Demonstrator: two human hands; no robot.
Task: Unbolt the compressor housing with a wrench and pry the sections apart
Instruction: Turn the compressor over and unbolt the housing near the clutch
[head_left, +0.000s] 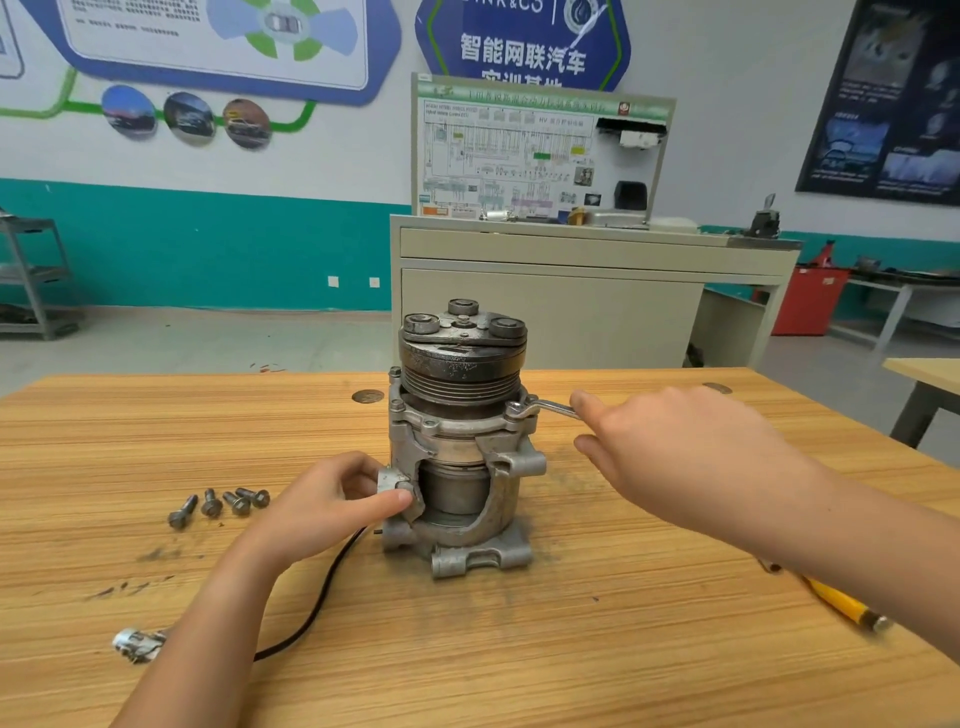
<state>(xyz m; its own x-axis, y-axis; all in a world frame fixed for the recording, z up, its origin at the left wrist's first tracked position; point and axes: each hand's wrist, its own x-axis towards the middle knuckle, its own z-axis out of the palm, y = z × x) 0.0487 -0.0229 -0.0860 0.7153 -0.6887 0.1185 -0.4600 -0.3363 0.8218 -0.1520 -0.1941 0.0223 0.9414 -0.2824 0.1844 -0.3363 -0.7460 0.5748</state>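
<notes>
Compressor (460, 441) stands upright mid-table (519, 665), wrench (540, 409) hooked on its upper flange. My right hand (670, 452) is wrapped round the wrench handle, and my left hand (332, 499) grips a lug low on the housing. Four loose bolts (218, 504) lie off to the left.

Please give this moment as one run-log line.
left hand grips compressor housing | right hand holds wrench on its flange | four loose bolts aside

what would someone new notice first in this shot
The grimy metal compressor standing upright mid-table draws the eye first, with the left hand gripping its side. The right hand holds a wrench set on a bolt at its upper flange. Four loose bolts lie on the wooden table to its left.
</notes>
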